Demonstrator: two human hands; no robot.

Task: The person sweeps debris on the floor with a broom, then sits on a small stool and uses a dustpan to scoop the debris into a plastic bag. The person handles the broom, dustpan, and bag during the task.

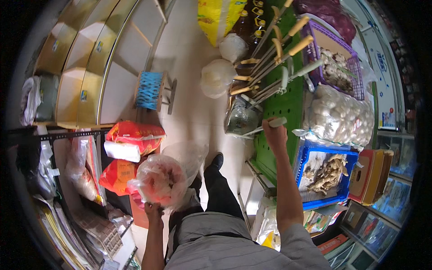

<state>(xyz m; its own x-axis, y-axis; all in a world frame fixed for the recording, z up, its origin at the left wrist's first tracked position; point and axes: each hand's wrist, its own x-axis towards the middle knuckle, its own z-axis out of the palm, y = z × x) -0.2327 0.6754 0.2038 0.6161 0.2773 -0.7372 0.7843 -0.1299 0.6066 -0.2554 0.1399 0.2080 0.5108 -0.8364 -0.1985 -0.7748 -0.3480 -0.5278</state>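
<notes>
At lower left, my left hand (pixel 154 212) pinches the edge of a translucent plastic bag (pixel 162 180) with something pinkish-red in or behind it. More thin clear film spreads from the bag towards the floor. To the right, my right hand (pixel 275 135) is closed around a thin metal rod near its pale grip (pixel 278 122), beside a green perforated board (pixel 276 101). Several similar rods with wooden grips (pixel 301 45) slant across that board. Below them sits a plastic-wrapped dark container (pixel 241 118).
On the right are a purple basket of garlic (pixel 337 67), a clear sack of pale round produce (pixel 344 114) and a blue crate of ginger-like roots (pixel 327 172). Shelving (pixel 77 81) lines the left, near a reel of blue cord (pixel 151 90) and red packages (pixel 135 138). Wrapped round bundles (pixel 217 78) lie ahead.
</notes>
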